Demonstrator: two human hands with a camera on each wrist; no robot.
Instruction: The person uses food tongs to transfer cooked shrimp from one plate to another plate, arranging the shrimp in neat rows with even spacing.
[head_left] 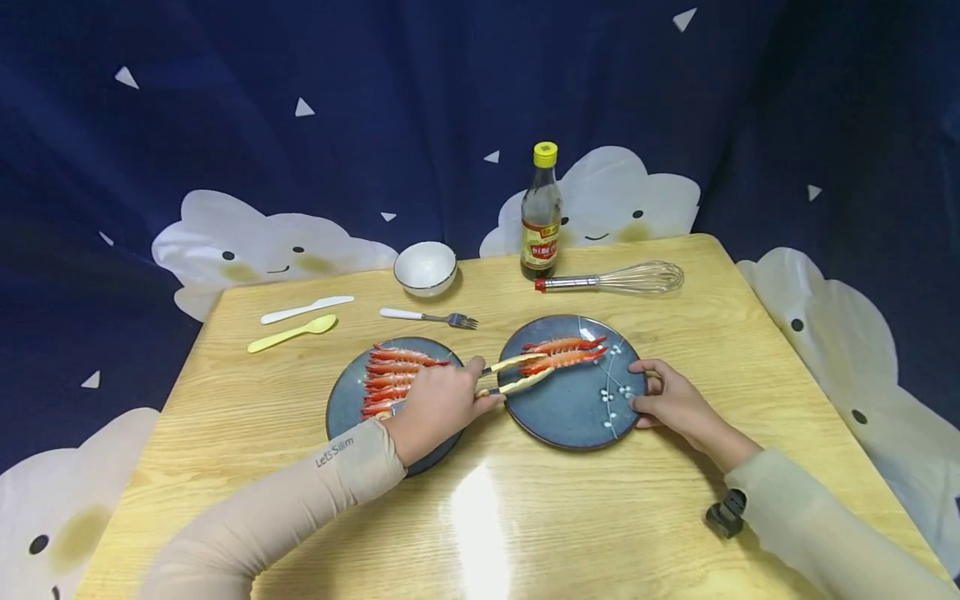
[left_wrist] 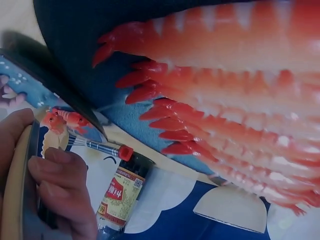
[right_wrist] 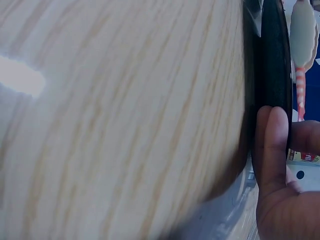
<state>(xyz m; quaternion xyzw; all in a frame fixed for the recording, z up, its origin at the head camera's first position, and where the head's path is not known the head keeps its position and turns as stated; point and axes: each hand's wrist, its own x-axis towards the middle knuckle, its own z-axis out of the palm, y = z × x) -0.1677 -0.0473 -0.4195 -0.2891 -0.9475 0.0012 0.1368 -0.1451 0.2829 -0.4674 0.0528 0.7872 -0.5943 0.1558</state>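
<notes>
My left hand (head_left: pixel 442 404) reaches across the left plate (head_left: pixel 347 398) and grips a pair of tongs (head_left: pixel 527 383) with cream tips. The tips lie on either side of the left end of a red-and-white shrimp (head_left: pixel 566 359) on the right plate (head_left: pixel 564 414); whether they touch it I cannot tell. Just behind it lies a second shrimp (head_left: pixel 562 343). My right hand (head_left: pixel 675 400) pinches the right rim of that blue plate, thumb on top and fingers underneath in the right wrist view. Several more shrimp (left_wrist: pixel 225 90) lie in a row on the left plate, partly hidden by my left hand.
Behind the plates stand a white bowl (head_left: pixel 425 268) and a yellow-capped sauce bottle (head_left: pixel 541 221). A whisk (head_left: pixel 630 278), a fork (head_left: pixel 427 317), a white knife (head_left: pixel 307 309) and a yellow spoon (head_left: pixel 292 333) lie on the wooden table (head_left: pixel 600 517). A dark curtain hangs behind.
</notes>
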